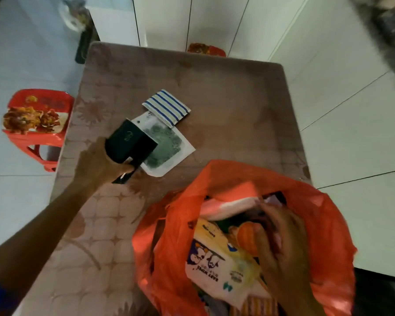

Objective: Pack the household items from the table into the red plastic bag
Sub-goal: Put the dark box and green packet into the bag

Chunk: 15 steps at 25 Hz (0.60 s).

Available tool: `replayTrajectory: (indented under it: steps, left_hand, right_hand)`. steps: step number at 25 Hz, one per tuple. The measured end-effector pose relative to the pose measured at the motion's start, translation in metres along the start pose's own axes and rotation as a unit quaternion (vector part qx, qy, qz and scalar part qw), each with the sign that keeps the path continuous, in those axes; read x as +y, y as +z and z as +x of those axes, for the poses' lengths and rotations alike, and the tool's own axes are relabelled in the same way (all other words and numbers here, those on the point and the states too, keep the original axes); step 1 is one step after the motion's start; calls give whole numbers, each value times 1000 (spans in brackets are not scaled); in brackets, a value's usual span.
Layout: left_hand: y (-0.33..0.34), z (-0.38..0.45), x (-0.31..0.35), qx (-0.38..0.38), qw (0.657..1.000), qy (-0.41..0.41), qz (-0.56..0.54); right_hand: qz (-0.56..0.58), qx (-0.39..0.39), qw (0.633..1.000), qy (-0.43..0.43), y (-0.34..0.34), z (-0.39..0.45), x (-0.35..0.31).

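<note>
The red plastic bag [306, 201] stands open at the table's near right. Inside it lie a yellow-and-white baby wipes pack [217, 256] and other items. My right hand [283, 247] is inside the bag's mouth, fingers pressed on the contents; I cannot tell whether it grips anything. My left hand [100, 163] holds a dark green box [129, 142] just above the table's middle left. Under the box lies a white packet with a green print [169, 147]. A blue-striped white sachet [166, 108] rests beyond it, overlapping its far corner.
The table [226, 92] wears a brown patterned cover. A red plastic stool [36, 115] stands on the tiled floor at the left. Another red stool [206, 50] peeks out behind the far edge. A dark object [84, 42] sits off the far left corner.
</note>
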<state>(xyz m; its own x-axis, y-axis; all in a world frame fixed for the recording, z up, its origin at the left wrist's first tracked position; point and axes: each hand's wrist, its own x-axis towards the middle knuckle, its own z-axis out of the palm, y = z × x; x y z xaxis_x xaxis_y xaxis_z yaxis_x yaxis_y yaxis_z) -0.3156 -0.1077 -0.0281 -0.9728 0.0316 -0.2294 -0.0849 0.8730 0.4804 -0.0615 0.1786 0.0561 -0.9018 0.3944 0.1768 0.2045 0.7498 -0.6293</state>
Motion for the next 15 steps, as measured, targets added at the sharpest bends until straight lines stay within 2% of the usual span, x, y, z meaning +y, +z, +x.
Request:
replayTrajectory:
  steps: [3,5,7,9,11,12,13,14,15]
  left_hand:
    - [-44,-62,27,44,990,68,-112]
    - [-82,-102,64,30,972,136,-192]
    - [-123,-155,108,-6,945,206,-255]
    - [-143,-206,142,-88,919,264,-278]
    - [-129,-241,170,-167,903,292,-267]
    - [-109,-251,182,-177,902,311,-240]
    - [-84,-261,196,-154,908,339,-195]
    - [-53,-265,207,-108,915,366,-129]
    - [-22,-270,215,-54,917,392,-44]
  right_hand:
    - [-18,-40,999,16,-23,10,13]
    - [-157,-44,987,-16,-39,16,24]
    - [-323,-38,944,-63,-66,22,37]
    - [-385,-38,918,-90,-105,25,48]
    - [-435,-35,898,-59,-143,27,55]
    - [-461,-55,885,-28,-153,28,60]
    - [-461,-77,884,8,-161,29,65]
    - [-398,-102,910,55,-165,32,69]
    - [-256,-123,952,112,-172,35,67]
